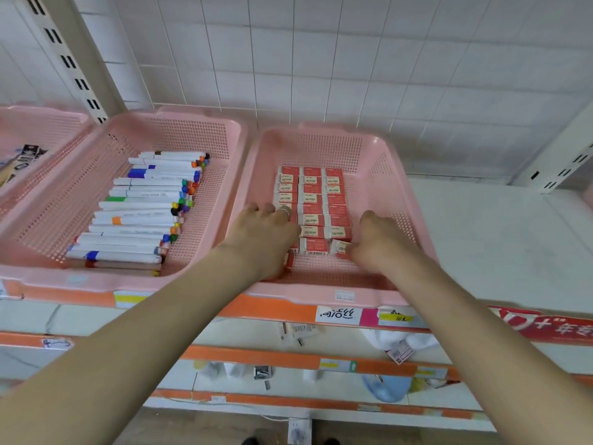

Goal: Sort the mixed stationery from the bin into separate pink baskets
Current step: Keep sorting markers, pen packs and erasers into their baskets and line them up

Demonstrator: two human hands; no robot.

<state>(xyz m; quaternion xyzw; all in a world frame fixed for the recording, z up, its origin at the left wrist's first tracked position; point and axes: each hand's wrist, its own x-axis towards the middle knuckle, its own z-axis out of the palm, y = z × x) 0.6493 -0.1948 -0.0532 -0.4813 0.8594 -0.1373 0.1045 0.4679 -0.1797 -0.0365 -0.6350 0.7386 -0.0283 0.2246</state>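
— Where does the sorting stand, from the left end of the shelf?

— The far-left basket is only partly in view. Next to it, the marker basket holds the markers laid side by side. The work is in the eraser basket at the shelf's front edge, where the erasers sit in three neat columns.

— And the person's hands?

— The left hand lies with its fingers spread over the near end of the left column. A red eraser stands on edge under its heel. Whether the thumb holds that one cannot be told. The right hand pinches a loose eraser at the near end of the right column, tilted and not yet square with its row.

— So what would make this step go well?

— Probably the right hand should turn the loose eraser label up, slide it flush against the last one in its column, and only then let go. The left hand would do best bracing the rows so a nudge does not spread them. The piece on edge likely goes in next, laid flat in the left column.
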